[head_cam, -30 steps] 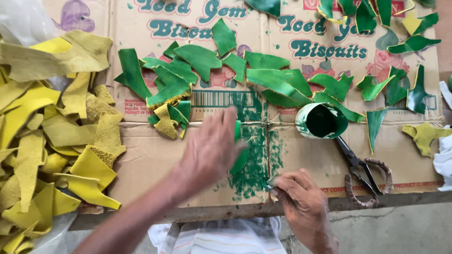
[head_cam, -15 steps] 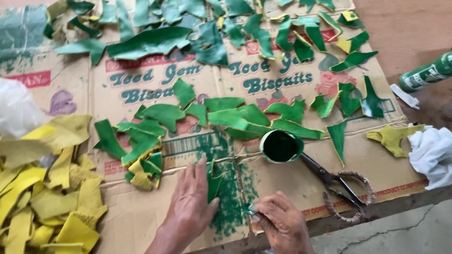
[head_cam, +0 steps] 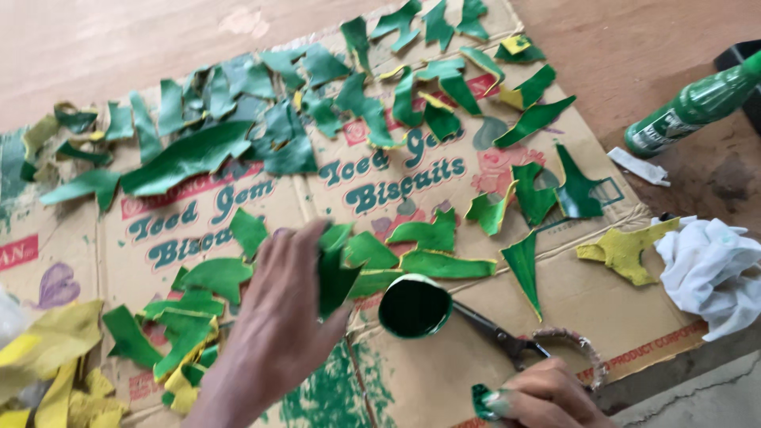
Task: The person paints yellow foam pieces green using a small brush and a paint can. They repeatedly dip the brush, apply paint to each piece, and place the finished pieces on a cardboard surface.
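My left hand (head_cam: 285, 317) is over the middle of the flattened cardboard sheet (head_cam: 602, 317), its fingers closed on a dark green painted scrap (head_cam: 333, 279). The scrap is held just above a cluster of other green scraps (head_cam: 412, 250). My right hand (head_cam: 547, 392) is at the bottom edge and pinches a small green-stained applicator (head_cam: 482, 400). A round tin of green paint (head_cam: 414, 306) stands open between the two hands. A green paint smear (head_cam: 333, 396) marks the cardboard below my left hand.
Black scissors (head_cam: 507, 341) with wrapped handles lie right of the tin. Many green scraps (head_cam: 190, 154) cover the far cardboard. Unpainted yellow scraps (head_cam: 47, 372) are heaped at the lower left, and one (head_cam: 626, 250) lies near a white cloth (head_cam: 713, 265). A green bottle (head_cam: 690, 107) lies at the right.
My left hand has picked a green scrap off the paint smear and carried it up toward the other green pieces. My right hand has shifted to the right. The view has tilted upward.
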